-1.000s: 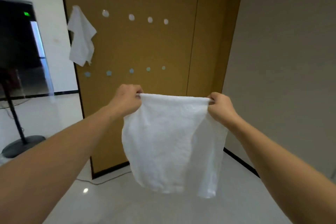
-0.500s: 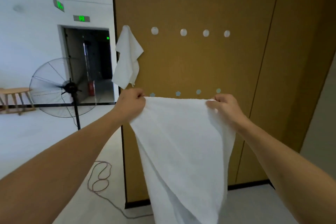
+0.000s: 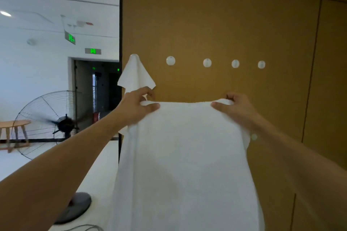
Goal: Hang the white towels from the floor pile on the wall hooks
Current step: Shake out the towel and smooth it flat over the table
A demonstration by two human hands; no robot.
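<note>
Filling most of the frame: one brown panelled wall (image 3: 234, 24), seamed by dark lines and ending at a black edge on the left.

One white towel (image 3: 184, 165), held stretched in front of that wall by its top edge, the cloth falling away below and out of view at the bottom.

Two hands, well apart, one at each top corner of the towel. Left hand (image 3: 138, 108): thumb laid over the near face of the cloth, fingers curled behind the hem, pinching the corner. Right hand (image 3: 235, 108): thumb likewise on the near face, fingers curled over the top edge, gripping it. Both bare forearms reach in from the lower corners.

One second white towel (image 3: 136, 77), hanging by a point from the leftmost hook of the middle row, just above and behind the left hand; whether the hand touches it cannot be told.

One standing fan (image 3: 56, 124), wire cage and round dark base, on the floor to the left; blades blurred.

One wooden table (image 3: 14, 127), partly in view at the far left edge.

Round pale wall hooks (image 3: 170, 60): four bare in the middle row to the right of the hung towel, one higher up near the top left of the wall, and one faint disc low beside the right forearm.

Two green-lit signs (image 3: 93, 51) above the dark doorway.
</note>
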